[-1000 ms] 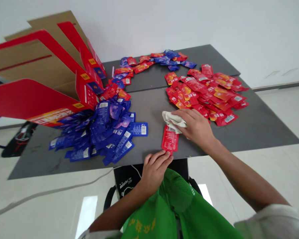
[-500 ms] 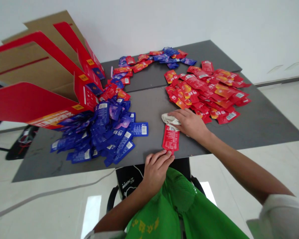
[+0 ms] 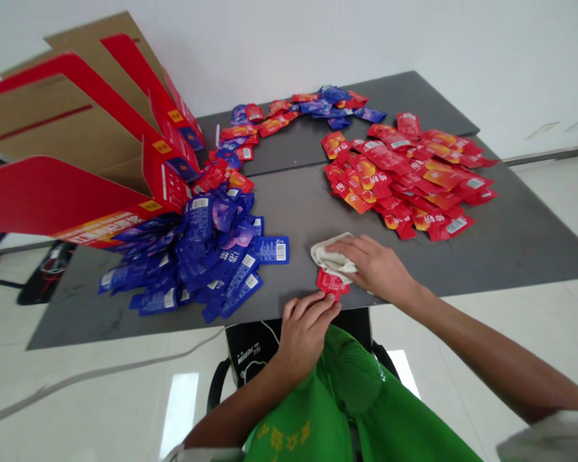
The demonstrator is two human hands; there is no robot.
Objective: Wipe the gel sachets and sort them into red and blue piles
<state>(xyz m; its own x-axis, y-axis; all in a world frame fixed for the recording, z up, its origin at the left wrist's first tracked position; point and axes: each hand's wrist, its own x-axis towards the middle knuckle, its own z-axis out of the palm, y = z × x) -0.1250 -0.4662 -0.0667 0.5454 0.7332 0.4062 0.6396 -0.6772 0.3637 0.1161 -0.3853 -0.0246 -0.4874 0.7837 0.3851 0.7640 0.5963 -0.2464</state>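
A red pouch (image 3: 331, 283) lies flat by the table's near edge, printed with small white text. My left hand (image 3: 304, 332) holds its near end, fingers closed together on it. In my right hand (image 3: 381, 267) is a bunched off-white cloth (image 3: 328, 256), pressed down on the pouch and covering its upper part. A heap of blue pouches (image 3: 221, 260) is to the left of my hands, some with white barcodes showing. On the right, beyond my right hand, is a pile of red pouches (image 3: 404, 176) with orange fruit prints.
Red open cartons (image 3: 171, 170) with brown insides stand at the table's left, touching the blue heap. A row of mixed red and blue pouches (image 3: 274, 122) curves along the back of the grey table (image 3: 289, 199). A chair (image 3: 250, 346) and a cable (image 3: 101, 372) are below the near edge.
My right hand has drawn the cloth toward me along the red pouch, which is now more covered. The left hand stays on the pouch's near end. The view has shifted slightly.
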